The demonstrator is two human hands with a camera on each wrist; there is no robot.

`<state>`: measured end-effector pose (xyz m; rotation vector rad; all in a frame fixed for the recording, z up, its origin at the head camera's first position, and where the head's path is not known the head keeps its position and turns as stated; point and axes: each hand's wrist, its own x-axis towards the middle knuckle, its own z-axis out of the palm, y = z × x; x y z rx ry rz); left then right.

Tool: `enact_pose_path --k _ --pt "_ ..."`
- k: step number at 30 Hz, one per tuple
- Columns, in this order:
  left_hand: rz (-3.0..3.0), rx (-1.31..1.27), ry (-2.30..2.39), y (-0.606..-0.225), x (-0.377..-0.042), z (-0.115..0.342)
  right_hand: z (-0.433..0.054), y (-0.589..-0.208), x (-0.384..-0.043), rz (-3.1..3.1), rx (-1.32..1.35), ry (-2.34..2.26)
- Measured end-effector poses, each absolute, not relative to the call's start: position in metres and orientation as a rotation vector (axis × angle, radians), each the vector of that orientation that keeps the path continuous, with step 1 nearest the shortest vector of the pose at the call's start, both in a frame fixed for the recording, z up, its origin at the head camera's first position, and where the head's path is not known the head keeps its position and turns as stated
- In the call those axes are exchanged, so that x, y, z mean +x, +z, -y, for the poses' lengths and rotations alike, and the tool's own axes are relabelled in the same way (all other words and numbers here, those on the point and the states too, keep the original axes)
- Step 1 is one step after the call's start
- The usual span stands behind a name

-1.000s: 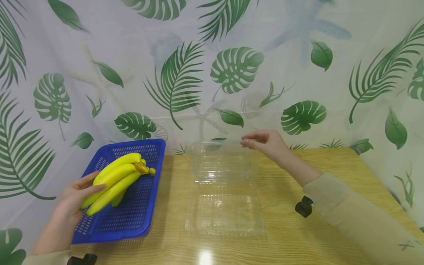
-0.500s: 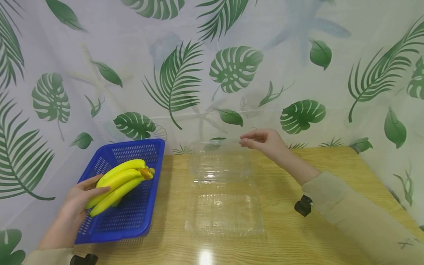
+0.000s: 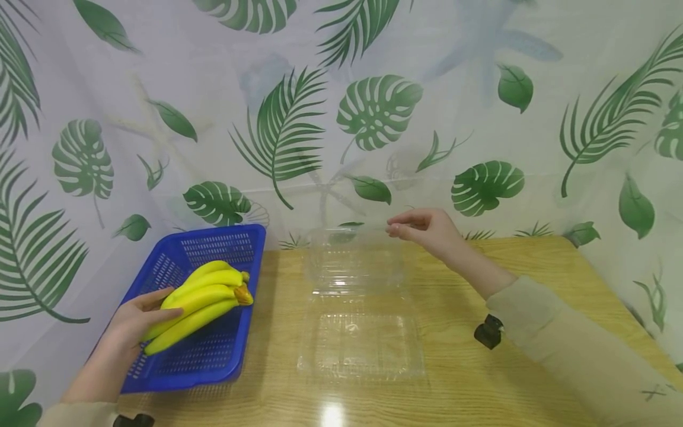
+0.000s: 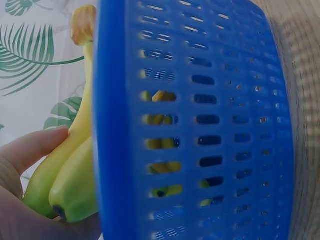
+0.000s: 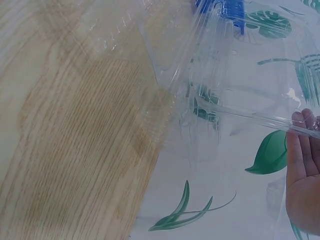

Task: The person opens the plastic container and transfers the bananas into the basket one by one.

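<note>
A bunch of yellow bananas [image 3: 205, 299] lies over the blue plastic basket [image 3: 256, 267], its stem end pointing right. My left hand [image 3: 128, 326] grips the bunch at its lower left end, thumb on top; in the left wrist view the basket's wall hides part of the bananas [image 4: 75, 170]. A clear plastic clamshell box [image 3: 363, 356] stands open on the table, its lid raised at the back. My right hand [image 3: 429, 231] pinches the lid's upper right corner. In the right wrist view, the fingers [image 5: 300, 150] are at the lid's edge.
The wooden table [image 3: 480, 385] carries the basket at left and the box in the middle. Behind it hangs a white cloth with green leaf prints [image 3: 381, 112], close to the raised lid and the basket's far edge.
My left hand has shifted the bananas a little right and toward me, and the bunch has turned slightly. The right hand still holds the lid in place.
</note>
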<state>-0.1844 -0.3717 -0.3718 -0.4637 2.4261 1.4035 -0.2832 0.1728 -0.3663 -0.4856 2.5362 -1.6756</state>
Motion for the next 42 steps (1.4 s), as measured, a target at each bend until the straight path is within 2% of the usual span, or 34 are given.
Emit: enact_pose_path --k 24,42 --pt "-2.509 -0.501 1.195 -0.38 -0.189 0.391 -0.17 -0.363 -0.28 -2.53 -0.481 -1.689" --pt "-2.433 -0.467 1.334 -0.391 -0.186 0.4 -0.171 -0.365 -0.281 -2.544 -0.482 -1.68"
